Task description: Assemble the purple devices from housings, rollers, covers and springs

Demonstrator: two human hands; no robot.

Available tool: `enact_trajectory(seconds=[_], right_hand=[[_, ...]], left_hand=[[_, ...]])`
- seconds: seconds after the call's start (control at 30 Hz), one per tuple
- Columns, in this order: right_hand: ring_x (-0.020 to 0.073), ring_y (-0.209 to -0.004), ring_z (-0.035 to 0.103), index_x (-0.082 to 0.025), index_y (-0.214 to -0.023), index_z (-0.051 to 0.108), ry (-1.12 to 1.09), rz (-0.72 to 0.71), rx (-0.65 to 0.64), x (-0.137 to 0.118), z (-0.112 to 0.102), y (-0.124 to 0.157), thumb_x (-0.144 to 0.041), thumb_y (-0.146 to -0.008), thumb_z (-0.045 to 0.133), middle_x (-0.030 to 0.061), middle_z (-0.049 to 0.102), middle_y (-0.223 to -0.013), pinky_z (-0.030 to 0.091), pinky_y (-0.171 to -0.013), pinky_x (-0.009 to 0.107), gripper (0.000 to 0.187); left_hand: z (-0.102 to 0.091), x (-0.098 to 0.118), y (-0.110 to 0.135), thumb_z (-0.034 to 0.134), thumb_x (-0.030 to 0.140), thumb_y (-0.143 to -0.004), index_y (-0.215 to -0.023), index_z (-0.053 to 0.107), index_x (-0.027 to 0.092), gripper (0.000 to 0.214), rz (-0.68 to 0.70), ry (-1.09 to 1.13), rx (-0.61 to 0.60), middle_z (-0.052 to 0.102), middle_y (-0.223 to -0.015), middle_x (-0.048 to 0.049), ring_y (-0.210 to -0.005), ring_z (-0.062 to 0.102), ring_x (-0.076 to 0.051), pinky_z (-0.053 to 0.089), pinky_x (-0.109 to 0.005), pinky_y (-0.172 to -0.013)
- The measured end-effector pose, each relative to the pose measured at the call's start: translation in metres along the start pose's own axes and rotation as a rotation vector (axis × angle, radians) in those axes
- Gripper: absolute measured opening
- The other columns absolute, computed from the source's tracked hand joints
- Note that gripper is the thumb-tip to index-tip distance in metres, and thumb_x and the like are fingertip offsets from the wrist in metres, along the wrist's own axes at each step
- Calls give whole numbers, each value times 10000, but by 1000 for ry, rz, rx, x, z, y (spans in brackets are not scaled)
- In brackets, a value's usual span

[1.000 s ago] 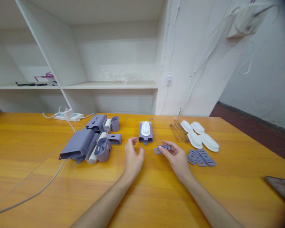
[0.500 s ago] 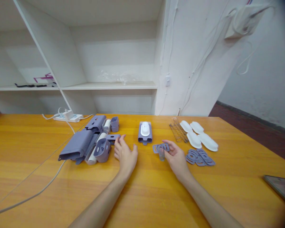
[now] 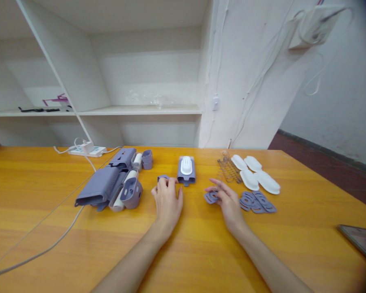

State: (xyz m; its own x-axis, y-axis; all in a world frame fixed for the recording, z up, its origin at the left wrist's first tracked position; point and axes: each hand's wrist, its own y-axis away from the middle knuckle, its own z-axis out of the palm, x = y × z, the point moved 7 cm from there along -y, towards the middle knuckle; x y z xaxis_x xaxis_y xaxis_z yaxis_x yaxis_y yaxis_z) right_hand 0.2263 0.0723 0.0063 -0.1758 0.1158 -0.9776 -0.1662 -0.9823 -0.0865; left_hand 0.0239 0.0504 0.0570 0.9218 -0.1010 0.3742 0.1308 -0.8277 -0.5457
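Observation:
My left hand (image 3: 165,203) is closed, fingers bent down over a small purple plastic piece (image 3: 162,177) whose far edge shows beyond the knuckles. Between the thumb and fingers of my right hand (image 3: 228,203) is a thin purple slotted plate (image 3: 211,197), held just above the table. A purple housing (image 3: 186,179) with a white ribbed oval part (image 3: 186,165) on top lies beyond and between my hands. To the right of my right hand, more flat purple slotted plates (image 3: 258,202) overlap on the table.
Purple housings (image 3: 99,185), white cylinders and purple cups (image 3: 132,193) are grouped at left. Metal springs (image 3: 228,169) and white oval covers (image 3: 260,173) lie at right. A power strip (image 3: 90,151) with cables sits at far left. A dark flat device (image 3: 361,242) lies at the right edge.
My left hand has moved right, bringing the flat purple piece away from the left group. My right hand has turned the slotted plate; the clear part seen there before is out of sight.

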Motion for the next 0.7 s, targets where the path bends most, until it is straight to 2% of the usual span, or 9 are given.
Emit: enact_trajectory(seconds=[0.1, 0.2, 0.3, 0.37, 0.53, 0.7], right_hand=[[176, -668, 585, -155, -1058, 608, -130, 3, -54, -1, 2, 2, -254, -715, 506, 54, 660, -728, 474, -530, 259, 371], [199, -737, 578, -184, -1137, 560, -222, -8, -99, -7, 5, 5, -320, -750, 517, 58, 635, -818, 508, -510, 290, 412], [221, -827, 574, -215, -1158, 550, -135, -12, -33, -11, 3, 6, -395, -773, 569, 56, 622, -892, 522, -497, 291, 425], [220, -807, 585, -193, -1072, 605, -24, -27, 8, -12, 4, 6, -429, -772, 597, 63, 637, -877, 523, -524, 295, 382], [215, -868, 620, -163, -871, 679, 156, -155, 0, -20, 11, 6, -438, -817, 568, 79, 701, -841, 470, -826, 345, 302], [226, -899, 635, -164, -906, 661, 161, -166, -18, -21, 12, 8, -421, -807, 590, 88, 711, -882, 462, -834, 348, 284]], left_hand=[[-3, 6, 0, 562, 219, -794, -863, 556, 202, 71, 70, -6, 13, 476, -888, -38, -882, 482, -208, 334, -349, -782], [-4, 13, 3, 514, 137, -806, -849, 579, 199, 99, 169, -1, 52, 475, -876, -45, -870, 479, -195, 345, -362, -808], [-2, 23, 10, 449, 79, -821, -939, 594, 215, 231, 310, 27, 71, 487, -962, -67, -923, 471, -195, 341, -407, -900], [0, 29, 14, 416, 70, -832, -1004, 587, 231, 292, 400, 71, 60, 478, -1034, -79, -990, 452, -208, 345, -426, -943], [5, 41, 23, 361, 30, -812, -1157, 519, 231, 429, 571, 222, -44, 395, -1175, -103, -1135, 387, -234, 381, -439, -971], [5, 50, 28, 375, -15, -736, -1197, 494, 212, 528, 627, 312, -172, 366, -1194, -119, -1153, 385, -239, 404, -422, -960]])
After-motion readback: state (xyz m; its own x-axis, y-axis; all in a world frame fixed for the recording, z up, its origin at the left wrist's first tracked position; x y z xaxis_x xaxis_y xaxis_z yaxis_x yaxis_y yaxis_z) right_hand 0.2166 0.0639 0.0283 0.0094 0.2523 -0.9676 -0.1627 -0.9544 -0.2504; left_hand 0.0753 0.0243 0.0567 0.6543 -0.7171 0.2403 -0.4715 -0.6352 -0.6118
